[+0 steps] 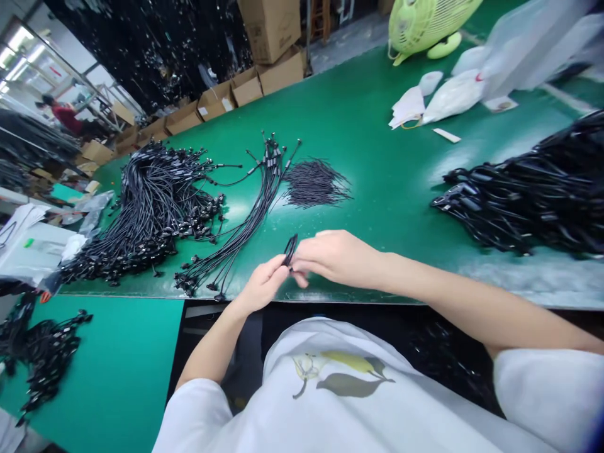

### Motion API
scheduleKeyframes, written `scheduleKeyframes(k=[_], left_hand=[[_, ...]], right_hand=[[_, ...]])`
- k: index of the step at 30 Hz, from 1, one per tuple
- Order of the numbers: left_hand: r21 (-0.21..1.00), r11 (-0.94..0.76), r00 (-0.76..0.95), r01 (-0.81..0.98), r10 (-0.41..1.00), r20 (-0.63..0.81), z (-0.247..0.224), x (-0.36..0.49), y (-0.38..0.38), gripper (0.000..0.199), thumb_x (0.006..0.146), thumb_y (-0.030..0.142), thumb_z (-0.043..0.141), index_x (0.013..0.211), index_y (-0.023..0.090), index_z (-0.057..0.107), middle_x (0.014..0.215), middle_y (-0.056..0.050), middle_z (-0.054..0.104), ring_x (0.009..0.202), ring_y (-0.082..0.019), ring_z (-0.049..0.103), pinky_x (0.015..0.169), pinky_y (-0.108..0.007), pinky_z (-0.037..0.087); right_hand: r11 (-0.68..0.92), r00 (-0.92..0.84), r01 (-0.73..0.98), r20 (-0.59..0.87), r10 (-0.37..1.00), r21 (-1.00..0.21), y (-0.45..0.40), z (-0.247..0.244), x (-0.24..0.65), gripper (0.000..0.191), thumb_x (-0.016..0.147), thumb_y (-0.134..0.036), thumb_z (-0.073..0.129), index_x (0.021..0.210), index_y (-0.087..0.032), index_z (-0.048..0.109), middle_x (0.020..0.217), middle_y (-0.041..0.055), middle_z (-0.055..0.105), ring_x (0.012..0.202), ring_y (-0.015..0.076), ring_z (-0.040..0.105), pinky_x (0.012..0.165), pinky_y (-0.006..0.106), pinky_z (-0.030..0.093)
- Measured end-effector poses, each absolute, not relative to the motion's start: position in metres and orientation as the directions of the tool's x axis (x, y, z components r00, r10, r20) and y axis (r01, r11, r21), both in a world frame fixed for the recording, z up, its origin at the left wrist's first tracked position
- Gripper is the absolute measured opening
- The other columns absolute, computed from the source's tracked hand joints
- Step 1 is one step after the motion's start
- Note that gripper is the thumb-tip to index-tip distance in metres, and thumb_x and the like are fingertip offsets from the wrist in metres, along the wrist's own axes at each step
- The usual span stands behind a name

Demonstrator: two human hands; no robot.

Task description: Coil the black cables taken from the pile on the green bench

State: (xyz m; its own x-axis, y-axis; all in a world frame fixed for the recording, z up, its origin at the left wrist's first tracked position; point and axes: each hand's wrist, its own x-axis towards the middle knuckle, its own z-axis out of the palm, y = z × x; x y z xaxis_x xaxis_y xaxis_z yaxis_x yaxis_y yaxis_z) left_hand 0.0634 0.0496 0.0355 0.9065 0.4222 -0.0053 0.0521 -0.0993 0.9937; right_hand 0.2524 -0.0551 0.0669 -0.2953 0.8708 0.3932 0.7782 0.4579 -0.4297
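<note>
A small coiled black cable (291,246) is held between my two hands near the front edge of the green table. My left hand (265,280) pinches the coil from the left. Fingers of my right hand (330,257) close around its right side, partly hiding it. Just beyond my hands lies a pile of short black twist ties (315,183). To the left of that runs a loose bunch of black cables (252,220) with connectors at both ends. Farther left is a large heap of black cables (146,201).
Bundled black cables (533,189) cover the table's right side. A green fan (427,25) and white plastic bags (455,97) stand at the back right. Cardboard boxes (217,100) line the far edge. More cables (51,346) lie on a lower green surface at left. A person (68,116) sits far back.
</note>
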Motion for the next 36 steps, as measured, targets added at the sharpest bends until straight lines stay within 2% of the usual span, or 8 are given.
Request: scheduleKeyframes(k=[4, 8, 11, 16, 23, 28, 31, 36], left_hand=[[0.99, 0.106, 0.885, -0.095, 0.464, 0.036, 0.04, 0.065, 0.04, 0.033, 0.092, 0.048, 0.054, 0.094, 0.015, 0.063, 0.047, 0.006, 0.047, 0.048, -0.011, 0.048, 0.061, -0.028, 0.046], [0.932, 0.319, 0.825, -0.171, 0.563, -0.042, 0.035, 0.08, 0.033, 0.039, 0.086, 0.054, 0.059, 0.079, 0.016, 0.059, 0.058, 0.002, 0.055, 0.057, -0.012, 0.051, 0.073, -0.031, 0.047], [0.895, 0.424, 0.764, -0.135, 0.62, -0.179, 0.025, 0.091, 0.025, 0.049, 0.084, 0.062, 0.056, 0.067, 0.016, 0.054, 0.067, -0.002, 0.057, 0.073, -0.016, 0.058, 0.086, -0.034, 0.046], [0.864, 0.434, 0.647, -0.256, 0.741, -0.18, 0.013, 0.094, 0.015, 0.044, 0.087, 0.059, 0.055, 0.069, 0.019, 0.044, 0.057, 0.007, 0.034, 0.053, -0.009, 0.04, 0.07, -0.03, 0.047], [0.993, 0.084, 0.702, 0.078, 0.703, -0.115, 0.016, 0.083, 0.013, 0.026, 0.088, 0.044, 0.059, 0.09, 0.019, 0.057, 0.071, 0.002, 0.052, 0.065, -0.012, 0.047, 0.078, -0.03, 0.045], [0.995, -0.019, 0.723, 0.094, 0.689, -0.055, 0.022, 0.09, 0.012, 0.022, 0.09, 0.037, 0.057, 0.103, 0.02, 0.063, 0.102, -0.007, 0.062, 0.095, -0.021, 0.056, 0.088, -0.031, 0.042], [0.982, -0.152, 0.739, 0.11, 0.673, 0.021, 0.013, 0.095, 0.013, 0.026, 0.091, 0.036, 0.054, 0.11, 0.019, 0.062, 0.119, -0.011, 0.058, 0.116, -0.025, 0.05, 0.105, -0.037, 0.034], [0.971, -0.144, 0.775, 0.192, 0.629, -0.06, -0.004, 0.094, 0.013, 0.035, 0.085, 0.038, 0.062, 0.114, 0.019, 0.061, 0.122, -0.013, 0.057, 0.123, -0.028, 0.046, 0.109, -0.043, 0.029]], right_hand=[[0.347, 0.124, 0.587, 0.505, 0.854, -0.732, -0.04, 0.048, 0.257, 0.036, 0.09, -0.053, 0.056, 0.098, -0.018, 0.062, 0.095, 0.0067, 0.065, 0.087, 0.0174, 0.058, 0.079, 0.031, 0.044], [0.183, 0.376, 0.034, 0.182, 0.908, -0.983, -0.028, 0.018, 0.236, 0.044, 0.086, -0.063, 0.053, 0.084, -0.019, 0.055, 0.068, -0.0013, 0.052, 0.06, 0.0112, 0.05, 0.057, 0.025, 0.042], [0.099, 0.447, -0.311, -0.054, 0.893, -0.945, -0.024, 0.005, 0.221, 0.044, 0.085, -0.061, 0.056, 0.072, -0.019, 0.048, 0.054, -0.0085, 0.029, 0.044, 0.0053, 0.025, 0.042, 0.02, 0.022], [0.102, 0.368, -0.567, -0.141, 0.919, -0.818, -0.026, 0.008, 0.216, 0.045, 0.077, -0.058, 0.068, 0.071, -0.018, 0.047, 0.057, -0.0092, 0.025, 0.046, 0.0039, 0.015, 0.041, 0.018, 0.015], [0.205, 0.447, -0.629, -0.133, 0.885, -0.75, -0.043, 0.028, 0.2, 0.046, 0.07, -0.06, 0.073, 0.082, -0.02, 0.055, 0.085, 0.0006, 0.051, 0.068, 0.0103, 0.049, 0.049, 0.021, 0.042], [0.271, 0.496, -0.428, 0.027, 0.868, -0.862, -0.046, 0.026, 0.191, 0.051, 0.068, -0.033, 0.081, 0.112, -0.025, 0.058, 0.117, 0.004, 0.061, 0.106, 0.0174, 0.06, 0.083, 0.027, 0.051], [0.246, 0.566, -0.317, 0.026, 0.824, -0.916, -0.039, 0.018, 0.193, 0.038, 0.07, -0.031, 0.078, 0.102, -0.021, 0.06, 0.105, 0.0022, 0.064, 0.091, 0.0143, 0.064, 0.086, 0.029, 0.05], [0.234, 0.559, -0.438, -0.059, 0.827, -0.868, -0.033, 0.008, 0.204, 0.025, 0.086, -0.042, 0.062, 0.094, -0.023, 0.047, 0.073, -0.0069, 0.051, 0.058, 0.0076, 0.056, 0.06, 0.022, 0.048]])
